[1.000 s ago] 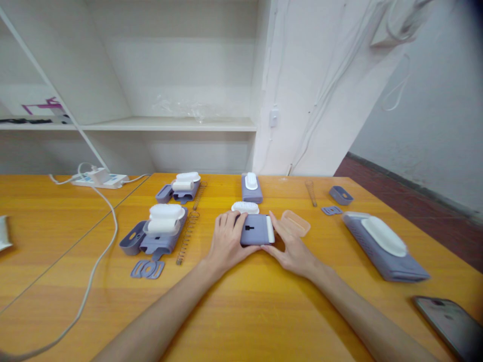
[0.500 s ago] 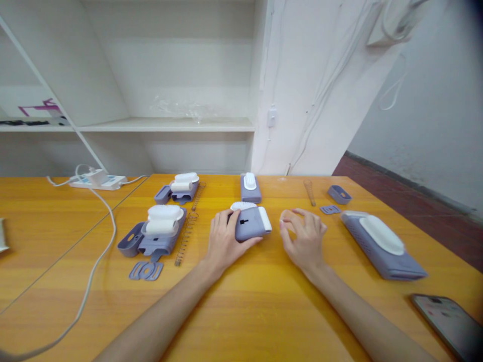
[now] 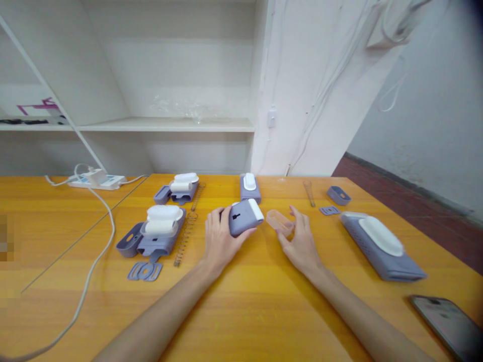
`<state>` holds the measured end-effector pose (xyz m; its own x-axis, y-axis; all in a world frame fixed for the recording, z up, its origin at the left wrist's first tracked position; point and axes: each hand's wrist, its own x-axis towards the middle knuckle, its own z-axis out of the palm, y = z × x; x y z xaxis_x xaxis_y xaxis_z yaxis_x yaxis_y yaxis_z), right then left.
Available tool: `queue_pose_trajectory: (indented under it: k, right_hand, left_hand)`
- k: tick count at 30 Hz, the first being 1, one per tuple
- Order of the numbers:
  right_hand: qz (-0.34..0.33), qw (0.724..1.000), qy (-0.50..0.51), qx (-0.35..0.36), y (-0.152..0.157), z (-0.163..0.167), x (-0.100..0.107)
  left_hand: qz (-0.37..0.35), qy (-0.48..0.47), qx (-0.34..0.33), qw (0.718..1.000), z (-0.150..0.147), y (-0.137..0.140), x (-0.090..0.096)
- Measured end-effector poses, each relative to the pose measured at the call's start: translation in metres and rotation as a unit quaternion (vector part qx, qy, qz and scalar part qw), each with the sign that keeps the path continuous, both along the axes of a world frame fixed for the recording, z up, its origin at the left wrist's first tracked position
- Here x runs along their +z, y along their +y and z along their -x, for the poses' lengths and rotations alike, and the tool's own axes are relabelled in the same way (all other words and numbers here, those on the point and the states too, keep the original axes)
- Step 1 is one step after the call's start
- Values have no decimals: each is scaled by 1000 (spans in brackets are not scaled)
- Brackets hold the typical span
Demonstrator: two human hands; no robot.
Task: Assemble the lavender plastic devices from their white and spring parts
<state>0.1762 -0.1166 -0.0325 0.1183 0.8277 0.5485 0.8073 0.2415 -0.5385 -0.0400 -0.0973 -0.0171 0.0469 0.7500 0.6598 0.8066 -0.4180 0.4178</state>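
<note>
My left hand (image 3: 222,236) grips a grey-purple plastic case (image 3: 246,219) with a white end and a small dark slot in its face. It is tilted, a little above the table. Just to the right, my right hand (image 3: 301,239) pinches a clear plastic cap (image 3: 279,222) between thumb and fingers; its oval opening faces the case, and a gap separates the two. The lower part of the case lies behind my left fingers.
Left stand two part groups: a case with white pieces (image 3: 160,229), a spring (image 3: 184,239), flat grey plates (image 3: 145,271). Behind is another case (image 3: 250,187). Right are a large case (image 3: 381,245), a spring (image 3: 309,193), an oval cap (image 3: 338,195) and a phone (image 3: 447,322).
My left hand has raised and tilted the case slightly, moving it left. My right hand has turned, so the clear cap now shows plainly and points toward the case.
</note>
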Motion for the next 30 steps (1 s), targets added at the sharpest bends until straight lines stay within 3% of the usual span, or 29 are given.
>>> queue_pose_trajectory:
  k: [4, 8, 14, 21, 30]
  right_hand:
    - [20, 989, 56, 137, -11, 10, 8]
    - [39, 977, 85, 192, -19, 16, 13]
    - [26, 968, 188, 164, -16, 13, 12]
    - [31, 928, 335, 158, -9, 13, 8]
    - [55, 908, 399, 114, 0, 9, 4]
  left_hand:
    - [7, 1, 13, 1000, 0, 1, -2]
    - [8, 7, 10, 1000, 0, 1, -2]
    - [10, 22, -23, 999, 0, 0, -1]
    - [17, 58, -80, 995, -1, -2, -2]
    - [2, 96, -154, 983, -1, -5, 0]
